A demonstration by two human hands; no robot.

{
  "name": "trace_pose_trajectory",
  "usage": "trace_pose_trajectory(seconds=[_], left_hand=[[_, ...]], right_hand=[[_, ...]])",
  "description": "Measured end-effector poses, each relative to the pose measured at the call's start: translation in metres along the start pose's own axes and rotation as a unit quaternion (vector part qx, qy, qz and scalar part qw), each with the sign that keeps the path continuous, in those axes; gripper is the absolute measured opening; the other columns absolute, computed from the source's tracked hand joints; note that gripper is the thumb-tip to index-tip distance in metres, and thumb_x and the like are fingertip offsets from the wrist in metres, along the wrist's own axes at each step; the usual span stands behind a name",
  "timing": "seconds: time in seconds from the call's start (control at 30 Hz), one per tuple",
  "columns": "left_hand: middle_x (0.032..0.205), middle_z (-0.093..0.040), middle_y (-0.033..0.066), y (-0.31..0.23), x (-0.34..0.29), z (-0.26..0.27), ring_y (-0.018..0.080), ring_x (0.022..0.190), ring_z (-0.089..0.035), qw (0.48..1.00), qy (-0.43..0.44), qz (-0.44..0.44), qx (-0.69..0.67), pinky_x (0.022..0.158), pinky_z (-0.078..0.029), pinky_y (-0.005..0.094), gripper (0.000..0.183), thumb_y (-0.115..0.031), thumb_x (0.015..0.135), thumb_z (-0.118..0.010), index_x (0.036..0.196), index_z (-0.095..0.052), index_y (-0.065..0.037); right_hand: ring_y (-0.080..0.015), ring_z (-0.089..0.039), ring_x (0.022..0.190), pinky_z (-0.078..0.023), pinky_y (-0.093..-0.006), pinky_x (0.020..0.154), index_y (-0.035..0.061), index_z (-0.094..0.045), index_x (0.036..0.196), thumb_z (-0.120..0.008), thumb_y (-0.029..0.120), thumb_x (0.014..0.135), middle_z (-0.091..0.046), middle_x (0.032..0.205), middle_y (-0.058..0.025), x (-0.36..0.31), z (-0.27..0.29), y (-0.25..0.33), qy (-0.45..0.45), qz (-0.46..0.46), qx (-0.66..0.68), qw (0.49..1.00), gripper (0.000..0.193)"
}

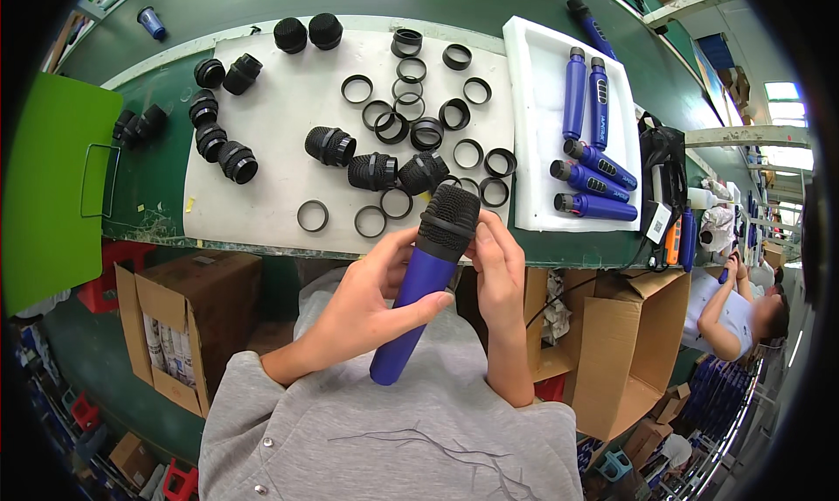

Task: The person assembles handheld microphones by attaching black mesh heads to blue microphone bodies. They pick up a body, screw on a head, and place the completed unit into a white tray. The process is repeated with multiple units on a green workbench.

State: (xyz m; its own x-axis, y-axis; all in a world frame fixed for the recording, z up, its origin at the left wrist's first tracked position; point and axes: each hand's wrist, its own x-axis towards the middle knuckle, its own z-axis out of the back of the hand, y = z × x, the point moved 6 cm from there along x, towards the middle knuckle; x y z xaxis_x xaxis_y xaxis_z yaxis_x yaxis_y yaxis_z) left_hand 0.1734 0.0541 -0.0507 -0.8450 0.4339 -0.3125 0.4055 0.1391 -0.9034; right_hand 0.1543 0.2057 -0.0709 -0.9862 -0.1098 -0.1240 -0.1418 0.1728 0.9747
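A microphone (418, 287) with a blue body and a black mesh head is tilted in front of my chest, at the table's near edge. My left hand (371, 291) wraps round its blue body, thumb lying across it. At the black head, the fingers of my right hand (496, 261) close on its right side. Just beyond on a white sheet (280, 152) lie black mesh microphone heads (373, 171), the nearest almost touching the held one in view. Several loose black rings (426, 134) are spread around them.
At the right, a white foam tray (531, 186) holds several blue microphone bodies (573, 95). A green panel (57, 186) stands at the left. Cardboard boxes (629, 352) sit below the table edge. Another person (725, 313) works at the far right.
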Motion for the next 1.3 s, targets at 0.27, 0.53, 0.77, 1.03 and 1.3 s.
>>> trace_pose_trajectory(seconds=[0.27, 0.53, 0.77, 1.03, 1.3], left_hand=[[0.128, -0.058, 0.0143, 0.0, 0.001, 0.001, 0.0184, 0.11, -0.062, 1.0, -0.009, 0.01, -0.005, 0.091, -0.054, 0.0342, 0.068, -0.009, 0.087, -0.075, 0.143, -0.037, 0.001], [0.126, -0.058, 0.0167, 0.003, 0.003, 0.001, 0.0202, 0.11, -0.063, 0.999, -0.001, 0.025, -0.024, 0.092, -0.055, 0.0343, 0.071, -0.012, 0.087, -0.075, 0.143, -0.035, 0.001], [0.124, -0.058, 0.0168, 0.001, 0.006, 0.002, 0.0204, 0.109, -0.063, 1.0, -0.003, 0.01, -0.006, 0.091, -0.055, 0.0343, 0.071, -0.012, 0.088, -0.074, 0.144, -0.033, 0.003], [0.122, -0.059, 0.0149, 0.005, 0.008, 0.005, 0.0191, 0.104, -0.065, 0.997, -0.044, -0.051, 0.049, 0.084, -0.056, 0.0312, 0.075, -0.012, 0.087, -0.076, 0.146, -0.033, 0.002], [0.12, -0.059, 0.016, -0.002, 0.005, 0.011, 0.0184, 0.086, -0.063, 0.92, -0.224, -0.195, 0.256, 0.059, -0.049, 0.0281, 0.077, -0.01, 0.083, -0.077, 0.146, -0.036, 0.0]], right_hand=[[-0.018, -0.061, 0.11, -0.049, -0.0334, 0.096, -0.0072, -0.052, 0.131, -0.046, 0.024, 0.105, -0.063, 0.12, -0.0122, -0.003, 0.001, -0.002, 0.016, 0.001, 0.041, 0.999, 0.041], [-0.0158, -0.059, 0.112, -0.048, -0.0299, 0.094, -0.0066, -0.044, 0.139, -0.058, 0.016, 0.1, -0.061, 0.124, -0.0112, -0.005, -0.005, -0.005, 0.044, 0.012, 0.037, 0.998, 0.047], [-0.013, -0.057, 0.111, -0.046, -0.0265, 0.093, -0.0057, -0.041, 0.144, -0.057, 0.018, 0.103, -0.06, 0.127, -0.0089, -0.007, -0.002, -0.009, 0.068, -0.016, 0.046, 0.996, 0.05], [-0.0164, -0.058, 0.116, -0.047, -0.0322, 0.098, -0.0056, -0.041, 0.145, -0.046, 0.023, 0.107, -0.058, 0.131, -0.0111, -0.005, -0.002, -0.019, 0.045, -0.022, 0.106, 0.993, 0.048], [-0.0224, -0.06, 0.116, -0.051, -0.0374, 0.097, -0.0062, -0.037, 0.147, -0.044, 0.037, 0.107, -0.054, 0.133, -0.0172, -0.023, -0.02, -0.026, 0.111, -0.083, 0.124, 0.983, 0.059]])
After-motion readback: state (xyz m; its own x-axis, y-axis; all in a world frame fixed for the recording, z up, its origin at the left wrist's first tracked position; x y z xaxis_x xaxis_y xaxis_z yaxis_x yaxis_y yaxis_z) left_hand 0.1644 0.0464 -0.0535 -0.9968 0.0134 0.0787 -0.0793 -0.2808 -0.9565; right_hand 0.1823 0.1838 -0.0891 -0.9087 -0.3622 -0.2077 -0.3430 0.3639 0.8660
